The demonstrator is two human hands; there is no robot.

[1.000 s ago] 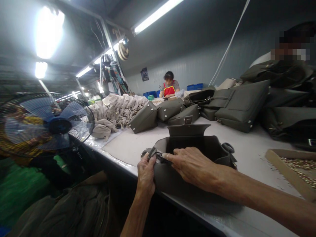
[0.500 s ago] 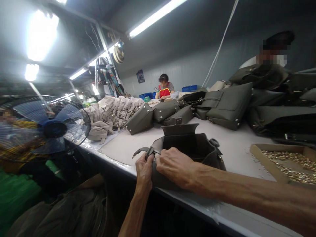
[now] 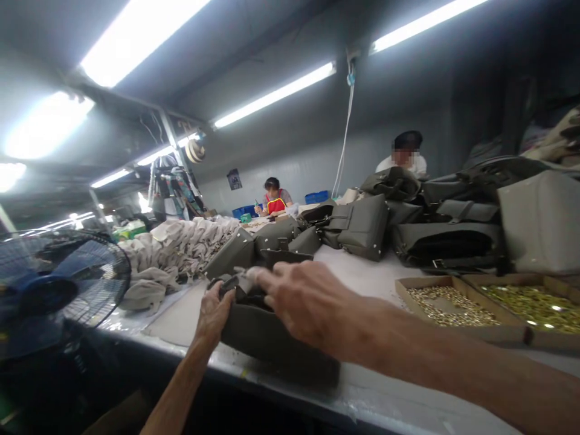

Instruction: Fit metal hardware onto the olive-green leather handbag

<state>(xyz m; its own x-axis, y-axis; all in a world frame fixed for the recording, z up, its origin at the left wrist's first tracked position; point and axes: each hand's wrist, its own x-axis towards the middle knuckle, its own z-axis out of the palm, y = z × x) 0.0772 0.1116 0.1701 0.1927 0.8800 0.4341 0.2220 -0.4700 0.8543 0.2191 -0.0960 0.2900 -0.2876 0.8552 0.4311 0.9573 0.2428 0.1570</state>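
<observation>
Grey-green and leather-like, the boxy handbag (image 3: 272, 338) rests at the near edge of the white-topped worktable (image 3: 165, 323), its raised flap (image 3: 299, 256) partly hidden by the worker's right hand (image 3: 312, 299). Compared with half a second ago, the view has swung rightward, bringing a second cardboard tray of yellowish metal pieces (image 3: 550, 338) into sight beside the cardboard tray of small gold-coloured metal parts (image 3: 498, 333). The right hand, then pressed at the bag's side, now appears higher and blurred. Its forearm reaches across from the right, index finger pointing left; whether it grips anything cannot be told. The left hand (image 3: 212, 311), wrist rising from below, pinches the narrow grey-green strap (image 3: 230, 284) between thumb and fingers. On the wall, a small dark poster (image 3: 234, 179) bears markings too small to read.
</observation>
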